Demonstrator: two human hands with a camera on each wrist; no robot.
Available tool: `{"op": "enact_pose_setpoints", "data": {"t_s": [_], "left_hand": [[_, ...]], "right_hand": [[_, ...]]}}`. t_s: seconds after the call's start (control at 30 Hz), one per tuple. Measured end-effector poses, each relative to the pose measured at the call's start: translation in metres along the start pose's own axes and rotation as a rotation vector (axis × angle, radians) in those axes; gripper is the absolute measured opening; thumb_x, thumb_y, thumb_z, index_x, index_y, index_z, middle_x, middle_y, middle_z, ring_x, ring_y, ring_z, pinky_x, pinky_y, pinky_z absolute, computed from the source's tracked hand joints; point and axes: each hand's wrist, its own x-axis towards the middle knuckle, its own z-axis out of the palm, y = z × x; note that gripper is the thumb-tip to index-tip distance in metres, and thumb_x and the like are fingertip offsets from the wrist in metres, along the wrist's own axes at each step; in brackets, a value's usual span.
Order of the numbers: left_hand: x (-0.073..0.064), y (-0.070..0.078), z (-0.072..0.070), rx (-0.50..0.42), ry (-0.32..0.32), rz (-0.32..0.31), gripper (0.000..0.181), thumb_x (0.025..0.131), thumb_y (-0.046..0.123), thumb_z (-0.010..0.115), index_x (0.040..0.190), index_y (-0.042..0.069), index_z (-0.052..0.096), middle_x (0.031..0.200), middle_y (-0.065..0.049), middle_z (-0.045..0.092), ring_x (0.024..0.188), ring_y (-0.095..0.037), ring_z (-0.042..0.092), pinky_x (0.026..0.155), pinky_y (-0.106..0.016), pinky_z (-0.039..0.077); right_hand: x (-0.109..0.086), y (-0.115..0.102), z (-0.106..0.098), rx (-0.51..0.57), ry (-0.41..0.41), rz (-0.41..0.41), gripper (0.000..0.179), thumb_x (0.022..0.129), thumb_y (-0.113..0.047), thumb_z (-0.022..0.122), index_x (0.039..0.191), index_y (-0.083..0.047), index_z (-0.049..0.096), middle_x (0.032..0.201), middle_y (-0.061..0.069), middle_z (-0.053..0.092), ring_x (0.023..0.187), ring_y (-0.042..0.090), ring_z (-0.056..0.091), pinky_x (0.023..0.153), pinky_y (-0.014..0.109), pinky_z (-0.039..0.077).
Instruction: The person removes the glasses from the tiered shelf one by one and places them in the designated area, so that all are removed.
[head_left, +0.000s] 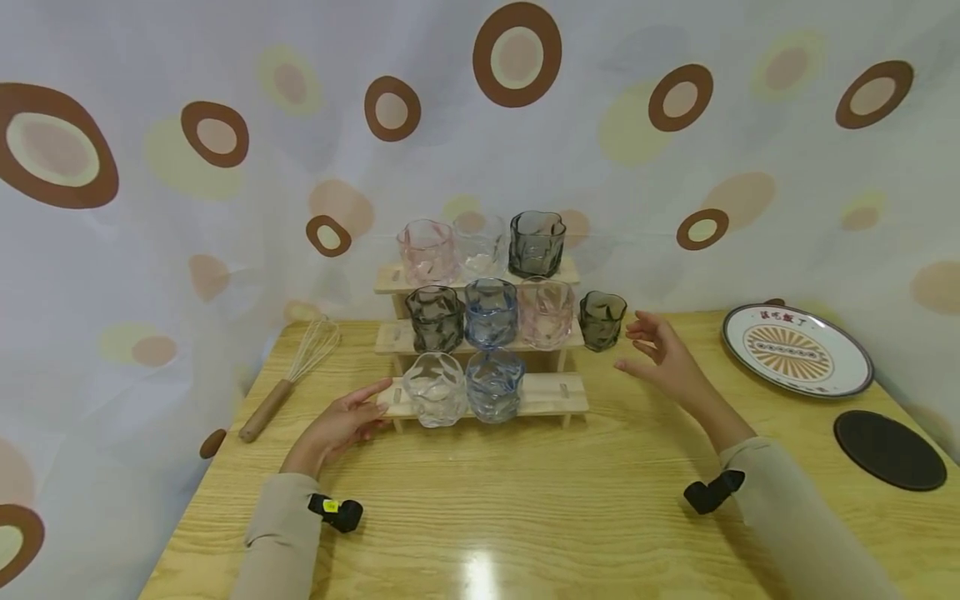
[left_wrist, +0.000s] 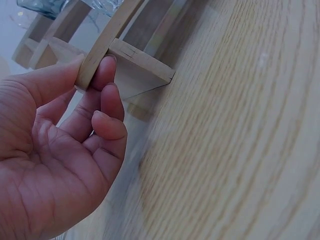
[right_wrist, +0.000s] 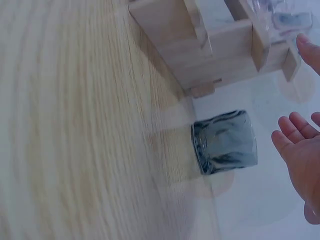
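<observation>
Eight wavy glass tumblers stand on a pale wooden three-tier stand (head_left: 540,385) in the middle of the head view. Along its top tier, from left to right, are a pink tumbler (head_left: 427,252), a clear tumbler (head_left: 480,247) and a dark grey tumbler (head_left: 537,245); a second grey one (head_left: 435,321), a blue one (head_left: 491,314) and another pink one (head_left: 546,315) fill the middle tier; a second clear one (head_left: 435,392) and a second blue one (head_left: 494,387) occupy the bottom. Just right of the stand, a loose dark grey glass tumbler (head_left: 602,321) sits upright on the yellowish wooden tabletop (head_left: 450,517). The right hand (head_left: 667,358) is beside it without touching, thumb and fingers apart. Left of centre, the left hand (head_left: 347,423) holds the bottom tier's left end. A wire whisk with a wooden handle (head_left: 281,387) lies at left; a round white patterned plate (head_left: 798,350) and a black oval mat (head_left: 890,450) are at right.

In the left wrist view, thumb and forefinger are clamped on the tier's end at upper left, the other fingers (left_wrist: 110,125) curled below.

In the right wrist view, the loose tumbler appears right of centre, near the stand; the spread right hand is at the right edge, apart from both.
</observation>
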Motion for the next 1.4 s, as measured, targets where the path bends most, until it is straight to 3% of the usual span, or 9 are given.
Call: {"op": "enact_pose_setpoints", "data": {"t_s": [0.2,0.43,0.5,0.6,0.73,0.8,1.17,1.4], "left_hand": [[-0.001,-0.003,-0.003,0.003,0.002,-0.009,0.058,0.099,0.017,0.053,0.151,0.015,0.028,0.102,0.001,0.059,0.083,-0.010,0.059,0.063,-0.023,0.043],[-0.001,-0.003,-0.001,0.005,-0.002,-0.013,0.058,0.099,0.017,0.052,0.151,0.016,0.028,0.100,0.000,0.058,0.083,-0.010,0.059,0.063,-0.023,0.043],[0.000,-0.003,-0.001,0.005,-0.007,-0.009,0.058,0.099,0.017,0.052,0.151,0.015,0.027,0.099,0.000,0.058,0.083,-0.010,0.058,0.063,-0.023,0.043],[0.000,-0.004,-0.002,0.009,-0.006,-0.012,0.057,0.099,0.017,0.052,0.151,0.015,0.027,0.101,0.000,0.058,0.083,-0.010,0.058,0.063,-0.023,0.042],[-0.001,-0.005,-0.001,0.005,0.001,-0.022,0.057,0.099,0.017,0.052,0.151,0.014,0.028,0.103,0.001,0.059,0.085,-0.010,0.059,0.063,-0.023,0.042],[-0.001,-0.006,0.000,0.001,0.003,-0.027,0.057,0.099,0.017,0.053,0.150,0.014,0.028,0.103,0.001,0.059,0.086,-0.009,0.060,0.063,-0.022,0.042],[0.001,-0.003,0.000,-0.007,0.007,-0.024,0.057,0.099,0.017,0.052,0.151,0.015,0.028,0.096,0.001,0.060,0.079,-0.009,0.058,0.063,-0.022,0.043],[0.000,0.000,0.000,-0.015,0.002,-0.017,0.057,0.099,0.015,0.051,0.151,0.014,0.027,0.098,0.001,0.061,0.077,-0.009,0.057,0.062,-0.022,0.043]], "right_hand": [[-0.014,-0.010,0.014,0.057,-0.080,-0.107,0.077,0.081,0.010,0.067,0.144,0.005,0.022,0.125,0.007,0.041,0.116,0.017,0.043,0.098,0.013,0.035],[-0.022,-0.019,0.034,0.090,-0.166,-0.148,0.078,0.081,0.012,0.066,0.144,0.007,0.021,0.127,-0.002,0.041,0.119,0.015,0.042,0.100,0.015,0.034],[-0.023,-0.020,0.040,0.102,-0.184,-0.159,0.078,0.080,0.013,0.067,0.144,0.007,0.022,0.127,0.001,0.041,0.119,0.015,0.042,0.100,0.016,0.035],[-0.023,-0.022,0.049,0.113,-0.208,-0.169,0.079,0.078,0.013,0.069,0.142,0.010,0.023,0.127,0.015,0.040,0.119,0.019,0.042,0.101,0.017,0.035],[-0.023,-0.023,0.064,0.126,-0.226,-0.162,0.079,0.078,0.011,0.070,0.141,0.012,0.023,0.126,0.032,0.036,0.118,0.027,0.041,0.101,0.018,0.036],[-0.023,-0.024,0.071,0.139,-0.235,-0.165,0.079,0.078,0.010,0.071,0.142,0.012,0.023,0.127,0.033,0.036,0.118,0.032,0.041,0.101,0.020,0.036],[-0.007,-0.034,0.104,0.176,-0.277,-0.139,0.079,0.081,0.005,0.070,0.145,0.005,0.024,0.133,0.027,0.038,0.124,0.043,0.040,0.102,0.048,0.036],[0.004,-0.038,0.119,0.224,-0.288,-0.071,0.081,0.081,0.002,0.072,0.145,0.005,0.023,0.139,0.027,0.032,0.126,0.042,0.036,0.104,0.048,0.035]]}}
